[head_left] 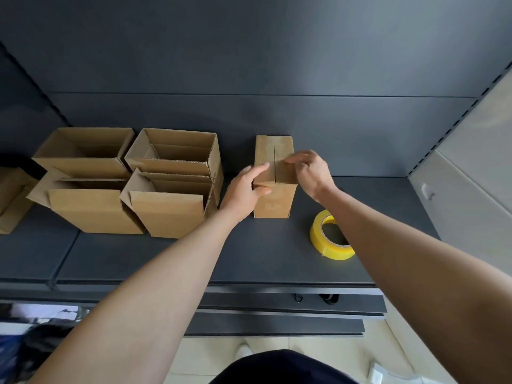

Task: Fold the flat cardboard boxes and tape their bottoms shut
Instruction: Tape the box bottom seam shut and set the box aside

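Basically light, stiff cardboard box (274, 177): left hand (245, 189) grips its near-left corner, right hand (310, 170) fingertips press the top flaps beside the seam; hold by edges.

1. Left forearm (155, 286) and right forearm (415, 259) were bare along their whole visible length.
2. Left grip (245, 189) and right grip (310, 173) were bare; fingernails looked short.
3. Dark garment (282, 367) on the torso was navy to black plain fabric, seen only as a rounded edge at the bottom of the view.
4. Pale rounded shape (243, 350) lay just beyond the garment; could not tell whether it was a shoe tip.
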{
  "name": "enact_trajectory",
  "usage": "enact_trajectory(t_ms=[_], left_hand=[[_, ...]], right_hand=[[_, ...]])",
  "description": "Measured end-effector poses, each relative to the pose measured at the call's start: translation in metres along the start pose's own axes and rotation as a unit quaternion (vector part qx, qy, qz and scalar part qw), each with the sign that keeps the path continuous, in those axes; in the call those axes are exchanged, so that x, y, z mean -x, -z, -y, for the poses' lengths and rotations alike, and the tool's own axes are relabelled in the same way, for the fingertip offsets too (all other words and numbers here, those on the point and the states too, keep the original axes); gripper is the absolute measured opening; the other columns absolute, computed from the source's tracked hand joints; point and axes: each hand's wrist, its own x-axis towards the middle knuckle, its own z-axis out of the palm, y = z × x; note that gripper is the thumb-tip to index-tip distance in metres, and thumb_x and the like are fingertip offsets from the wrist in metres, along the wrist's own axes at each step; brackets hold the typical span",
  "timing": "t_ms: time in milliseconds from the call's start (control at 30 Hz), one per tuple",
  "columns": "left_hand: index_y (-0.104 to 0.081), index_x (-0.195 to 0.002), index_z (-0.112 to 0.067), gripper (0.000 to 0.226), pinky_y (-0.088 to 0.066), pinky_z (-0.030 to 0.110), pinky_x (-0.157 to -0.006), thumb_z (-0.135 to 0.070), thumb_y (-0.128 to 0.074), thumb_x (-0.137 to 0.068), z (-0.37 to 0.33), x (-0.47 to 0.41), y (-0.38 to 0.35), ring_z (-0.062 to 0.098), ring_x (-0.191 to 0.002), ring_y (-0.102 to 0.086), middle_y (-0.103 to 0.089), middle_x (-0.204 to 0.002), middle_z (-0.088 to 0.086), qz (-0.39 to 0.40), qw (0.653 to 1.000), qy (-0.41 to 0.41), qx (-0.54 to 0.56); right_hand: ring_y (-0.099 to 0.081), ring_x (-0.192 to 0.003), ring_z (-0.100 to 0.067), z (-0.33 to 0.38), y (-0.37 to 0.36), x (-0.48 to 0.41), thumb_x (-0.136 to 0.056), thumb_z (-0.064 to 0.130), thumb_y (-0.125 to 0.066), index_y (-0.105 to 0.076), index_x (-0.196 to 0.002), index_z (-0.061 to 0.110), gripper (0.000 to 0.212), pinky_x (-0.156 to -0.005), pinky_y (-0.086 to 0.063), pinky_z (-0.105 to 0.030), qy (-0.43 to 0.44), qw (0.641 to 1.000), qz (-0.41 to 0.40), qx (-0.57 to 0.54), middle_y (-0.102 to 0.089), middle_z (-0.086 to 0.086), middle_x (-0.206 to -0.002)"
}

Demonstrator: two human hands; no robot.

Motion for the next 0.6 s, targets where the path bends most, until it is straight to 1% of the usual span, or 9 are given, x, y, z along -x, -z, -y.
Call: enact_trajectory(t_ms=[67, 133, 233, 300, 333, 400, 467, 500, 600], left_hand=[[-0.047, -0.140, -0.027, 0.055, -0.025, 0.030, -0.111, -0.006, -0.061, -0.091, 0.001, 0.002, 0.006, 0.021, -0.141, -0.029, -0.030, -0.154, 0.002, -0.002, 1.000, 0.003, 0.001], [-0.051, -0.137, -0.025, 0.052, -0.023, 0.028, -0.112, 0.000, -0.056, -0.092, 0.004, 0.004, 0.013, 0.019, -0.142, -0.027, -0.030, -0.154, 0.000, -0.003, 1.000, 0.004, 0.008], [-0.061, -0.126, -0.023, 0.047, -0.028, 0.029, -0.113, 0.007, -0.048, -0.093, 0.006, 0.009, 0.022, 0.017, -0.139, -0.032, -0.037, -0.150, -0.005, -0.026, 0.999, 0.011, 0.032], [-0.063, -0.124, -0.021, 0.046, -0.035, 0.025, -0.108, 0.008, -0.043, -0.094, 0.002, 0.013, 0.023, 0.018, -0.134, -0.040, -0.046, -0.144, -0.002, -0.075, 0.994, 0.039, 0.065], [-0.059, -0.127, -0.020, 0.044, -0.039, 0.022, -0.102, 0.004, -0.041, -0.096, -0.002, 0.016, 0.022, 0.019, -0.130, -0.045, -0.049, -0.140, 0.000, -0.110, 0.989, 0.064, 0.079], [-0.048, -0.135, -0.019, 0.036, -0.043, 0.021, -0.084, -0.012, -0.042, -0.100, -0.011, 0.023, 0.016, 0.019, -0.122, -0.052, -0.051, -0.136, 0.001, -0.174, 0.974, 0.126, 0.078], [-0.038, -0.139, -0.016, 0.044, -0.043, 0.021, -0.071, -0.030, -0.048, -0.098, -0.020, 0.029, 0.007, 0.021, -0.116, -0.053, -0.049, -0.135, 0.001, -0.180, 0.965, 0.183, 0.045], [-0.035, -0.139, -0.014, 0.051, -0.045, 0.023, -0.072, -0.035, -0.052, -0.096, -0.024, 0.029, 0.003, 0.023, -0.117, -0.053, -0.046, -0.136, 0.004, -0.176, 0.962, 0.202, 0.043], [-0.028, -0.139, -0.009, 0.063, -0.048, 0.032, -0.087, -0.035, -0.060, -0.092, -0.035, 0.026, -0.002, 0.029, -0.123, -0.050, -0.040, -0.141, 0.011, -0.173, 0.947, 0.259, 0.081]], right_hand=[[-0.045, -0.127, -0.023, 0.006, 0.000, -0.010, -0.097, 0.018, -0.041, -0.063, -0.121, 0.011, 0.033, -0.097, -0.036, -0.026, -0.006, 1.000, -0.023, 0.010, -0.047, -0.006, -0.139], [-0.038, -0.134, -0.025, 0.009, -0.002, -0.023, -0.099, 0.030, -0.045, -0.051, -0.135, 0.012, 0.041, -0.102, -0.035, -0.031, -0.015, 0.999, -0.011, 0.035, -0.038, -0.005, -0.148], [-0.027, -0.141, -0.026, 0.012, -0.007, -0.041, -0.098, 0.037, -0.048, -0.031, -0.148, 0.014, 0.058, -0.113, -0.028, -0.034, -0.034, 0.997, 0.038, 0.061, -0.026, -0.004, -0.156], [-0.027, -0.142, -0.027, 0.012, -0.012, -0.049, -0.096, 0.040, -0.053, -0.026, -0.151, 0.017, 0.065, -0.116, -0.027, -0.039, -0.053, 0.995, 0.072, 0.044, -0.026, -0.003, -0.156], [-0.029, -0.141, -0.027, 0.011, -0.014, -0.050, -0.094, 0.041, -0.055, -0.025, -0.151, 0.019, 0.069, -0.115, -0.029, -0.042, -0.065, 0.993, 0.088, 0.034, -0.028, -0.003, -0.155], [-0.032, -0.140, -0.028, 0.010, -0.019, -0.053, -0.090, 0.043, -0.061, -0.022, -0.152, 0.023, 0.075, -0.111, -0.035, -0.045, -0.080, 0.990, 0.111, 0.020, -0.030, -0.002, -0.154], [-0.033, -0.138, -0.028, 0.011, -0.022, -0.052, -0.089, 0.041, -0.063, -0.023, -0.152, 0.022, 0.077, -0.110, -0.037, -0.045, -0.079, 0.990, 0.114, 0.030, -0.028, -0.003, -0.154], [-0.034, -0.137, -0.029, 0.013, -0.023, -0.052, -0.089, 0.040, -0.063, -0.024, -0.151, 0.021, 0.076, -0.109, -0.038, -0.044, -0.078, 0.990, 0.111, 0.035, -0.028, -0.004, -0.153], [-0.032, -0.134, -0.031, 0.015, -0.023, -0.050, -0.091, 0.045, -0.059, -0.029, -0.150, 0.022, 0.070, -0.108, -0.038, -0.043, -0.083, 0.989, 0.095, 0.082, -0.030, -0.008, -0.147]])
